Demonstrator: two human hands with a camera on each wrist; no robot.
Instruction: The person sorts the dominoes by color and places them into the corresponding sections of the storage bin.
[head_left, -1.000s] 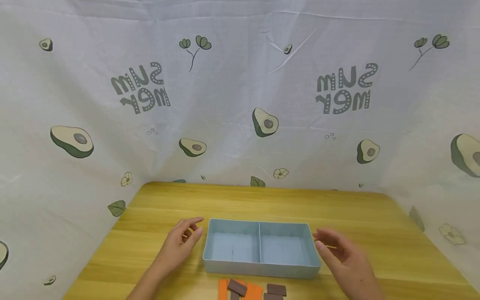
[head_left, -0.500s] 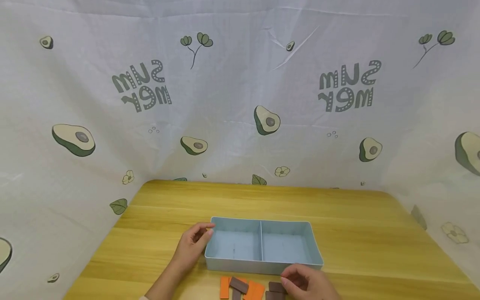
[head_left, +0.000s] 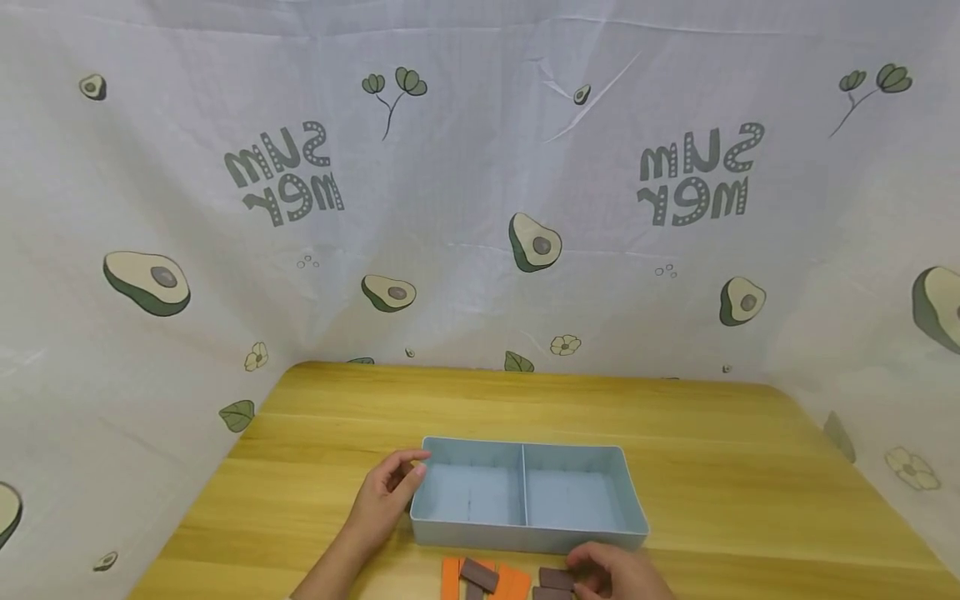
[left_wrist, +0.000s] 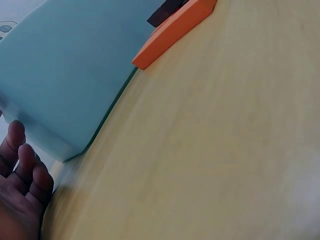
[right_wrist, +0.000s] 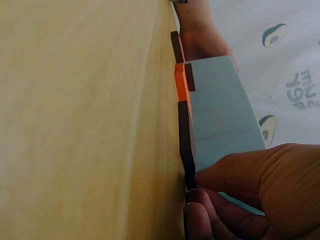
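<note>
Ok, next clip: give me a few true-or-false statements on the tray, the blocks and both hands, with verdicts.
1. The blue tray has two compartments, both holding nothing. True.
2. The left hand rests against the tray's left end. True.
3. The right hand hovers above the tray's right compartment. False: it is down in front of the tray, fingers on a brown block.
4. All the blocks are orange. False: orange blocks and brown ones lie mixed on the table.
5. The blocks lie behind the tray. False: they lie in front of it, by the near edge.
</note>
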